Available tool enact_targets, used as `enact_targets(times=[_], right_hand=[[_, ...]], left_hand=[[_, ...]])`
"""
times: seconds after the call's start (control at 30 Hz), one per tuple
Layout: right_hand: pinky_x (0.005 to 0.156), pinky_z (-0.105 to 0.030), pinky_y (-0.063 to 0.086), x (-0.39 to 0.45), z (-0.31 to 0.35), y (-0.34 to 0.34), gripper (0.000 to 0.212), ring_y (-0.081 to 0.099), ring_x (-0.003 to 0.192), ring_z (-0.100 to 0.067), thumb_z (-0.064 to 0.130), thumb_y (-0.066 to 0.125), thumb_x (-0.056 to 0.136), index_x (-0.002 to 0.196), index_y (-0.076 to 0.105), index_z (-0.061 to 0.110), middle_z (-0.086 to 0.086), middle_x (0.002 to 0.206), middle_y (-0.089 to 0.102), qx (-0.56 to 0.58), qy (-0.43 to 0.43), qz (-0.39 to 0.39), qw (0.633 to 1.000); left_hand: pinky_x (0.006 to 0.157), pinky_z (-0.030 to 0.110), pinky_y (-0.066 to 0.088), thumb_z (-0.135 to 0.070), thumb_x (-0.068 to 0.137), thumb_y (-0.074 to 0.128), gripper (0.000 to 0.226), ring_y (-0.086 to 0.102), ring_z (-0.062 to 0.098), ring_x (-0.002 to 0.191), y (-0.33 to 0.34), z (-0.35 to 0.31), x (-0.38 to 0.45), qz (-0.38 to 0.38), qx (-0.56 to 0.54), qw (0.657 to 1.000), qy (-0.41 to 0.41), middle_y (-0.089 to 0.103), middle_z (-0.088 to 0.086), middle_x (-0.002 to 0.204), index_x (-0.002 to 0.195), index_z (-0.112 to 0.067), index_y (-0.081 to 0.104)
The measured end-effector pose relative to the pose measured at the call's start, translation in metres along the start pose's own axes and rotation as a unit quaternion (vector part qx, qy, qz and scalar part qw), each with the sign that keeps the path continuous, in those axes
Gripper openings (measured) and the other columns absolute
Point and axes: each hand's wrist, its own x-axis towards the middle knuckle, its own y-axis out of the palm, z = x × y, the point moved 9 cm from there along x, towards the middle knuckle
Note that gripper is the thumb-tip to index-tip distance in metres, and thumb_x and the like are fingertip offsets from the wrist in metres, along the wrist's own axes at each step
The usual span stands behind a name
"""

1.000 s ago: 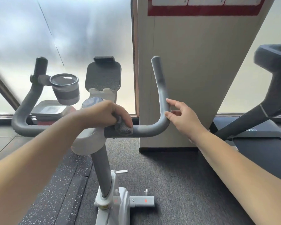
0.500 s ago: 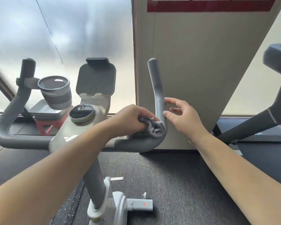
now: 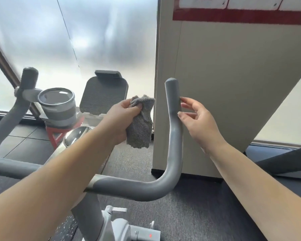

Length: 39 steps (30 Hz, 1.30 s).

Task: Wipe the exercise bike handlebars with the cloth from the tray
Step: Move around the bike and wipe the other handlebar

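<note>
Head view: my left hand (image 3: 122, 119) grips the cloth (image 3: 141, 124) clear of the handlebar (image 3: 175, 129), at its nine o'clock. My right hand (image 3: 196, 119), fingers loose, steadies the upright. Next, I'd press cloth onto it.

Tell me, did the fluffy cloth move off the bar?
Yes. The left hand has lifted the cloth off the handlebar bend; it now hangs clear, left of the upright grip, beside the right hand.
</note>
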Motion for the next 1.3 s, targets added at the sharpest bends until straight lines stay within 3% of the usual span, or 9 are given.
enact_targets(times=[0.2, 0.33, 0.43, 0.5, 0.6, 0.77, 0.93, 1.17, 1.3], right_hand=[[0.077, -0.010, 0.048, 0.019, 0.013, 0.000, 0.036, 0.062, 0.098, 0.001, 0.018, 0.058, 0.093, 0.120, 0.054, 0.042, 0.018, 0.112, 0.062, 0.027, -0.041, -0.007, 0.999], [0.090, -0.027, 0.052, 0.027, 0.011, -0.002, 0.037, 0.064, 0.101, -0.008, 0.012, 0.059, 0.091, 0.118, 0.059, 0.037, 0.012, 0.113, 0.065, 0.039, -0.050, -0.009, 0.998], [0.091, -0.030, 0.053, 0.029, 0.010, -0.002, 0.037, 0.065, 0.100, -0.010, 0.009, 0.059, 0.090, 0.114, 0.060, 0.038, 0.012, 0.112, 0.066, 0.048, -0.052, -0.011, 0.997], [0.090, -0.028, 0.053, 0.028, 0.011, -0.001, 0.037, 0.065, 0.099, -0.009, 0.008, 0.058, 0.090, 0.114, 0.059, 0.037, 0.013, 0.112, 0.065, 0.053, -0.054, -0.013, 0.997], [0.089, -0.027, 0.053, 0.028, 0.010, 0.001, 0.038, 0.065, 0.098, -0.009, 0.007, 0.058, 0.091, 0.115, 0.058, 0.036, 0.014, 0.112, 0.065, 0.053, -0.054, -0.010, 0.997], [0.090, -0.027, 0.052, 0.027, 0.011, 0.001, 0.037, 0.065, 0.098, -0.008, 0.008, 0.057, 0.091, 0.116, 0.058, 0.036, 0.014, 0.114, 0.064, 0.055, -0.054, -0.012, 0.997], [0.088, -0.024, 0.052, 0.024, 0.010, 0.003, 0.036, 0.064, 0.100, -0.008, 0.008, 0.055, 0.093, 0.122, 0.057, 0.030, 0.015, 0.116, 0.064, 0.063, -0.049, -0.012, 0.997], [0.081, -0.018, 0.052, 0.023, 0.011, 0.003, 0.037, 0.065, 0.097, -0.005, 0.009, 0.054, 0.093, 0.120, 0.057, 0.034, 0.018, 0.116, 0.063, 0.064, -0.047, -0.012, 0.997], [0.084, -0.021, 0.051, 0.021, 0.011, 0.001, 0.038, 0.065, 0.097, -0.007, 0.009, 0.055, 0.092, 0.118, 0.057, 0.037, 0.016, 0.115, 0.064, 0.061, -0.048, -0.016, 0.997]], left_hand=[[0.054, 0.032, 0.058, -0.027, 0.096, 0.052, 0.016, 0.068, 0.020, 0.061, 0.031, -0.011, 0.026, -0.019, -0.072, 0.997, -0.009, 0.066, 0.009, 0.080, 0.095, -0.012, 0.058], [0.086, 0.050, 0.055, -0.047, 0.091, 0.055, 0.039, 0.068, 0.031, 0.093, 0.056, -0.020, 0.037, -0.032, -0.079, 0.996, 0.020, 0.068, 0.014, 0.100, 0.099, -0.010, 0.062], [0.084, 0.046, 0.056, -0.065, 0.081, 0.055, 0.053, 0.069, 0.028, 0.087, 0.053, -0.016, 0.041, -0.084, -0.096, 0.992, -0.011, 0.070, 0.012, 0.096, 0.090, -0.013, 0.063], [0.076, 0.036, 0.057, -0.061, 0.080, 0.060, 0.045, 0.068, 0.025, 0.081, 0.050, -0.014, 0.042, -0.113, -0.109, 0.987, -0.021, 0.069, 0.008, 0.087, 0.082, -0.016, 0.062], [0.056, 0.020, 0.051, -0.033, 0.086, 0.064, 0.020, 0.062, 0.020, 0.068, 0.045, -0.021, 0.045, -0.135, -0.105, 0.985, 0.027, 0.063, 0.003, 0.074, 0.078, -0.015, 0.060], [0.073, 0.031, 0.056, -0.030, 0.086, 0.067, 0.009, 0.065, 0.013, 0.072, 0.043, -0.026, 0.039, -0.170, -0.076, 0.975, 0.123, 0.066, -0.001, 0.080, 0.080, -0.026, 0.062], [0.054, 0.025, 0.044, -0.044, 0.088, 0.060, 0.032, 0.050, 0.010, 0.050, 0.052, -0.022, 0.022, -0.169, -0.022, 0.972, 0.161, 0.052, -0.004, 0.059, 0.072, -0.019, 0.051], [0.061, 0.032, 0.050, -0.042, 0.080, 0.070, 0.030, 0.059, 0.015, 0.062, 0.053, 0.013, 0.000, -0.105, 0.106, 0.981, 0.126, 0.060, 0.000, 0.068, 0.070, -0.020, 0.053], [0.078, 0.047, 0.056, -0.044, 0.076, 0.074, 0.026, 0.068, 0.026, 0.082, 0.044, 0.014, -0.001, -0.083, 0.129, 0.982, 0.114, 0.070, 0.008, 0.084, 0.073, -0.023, 0.059]])
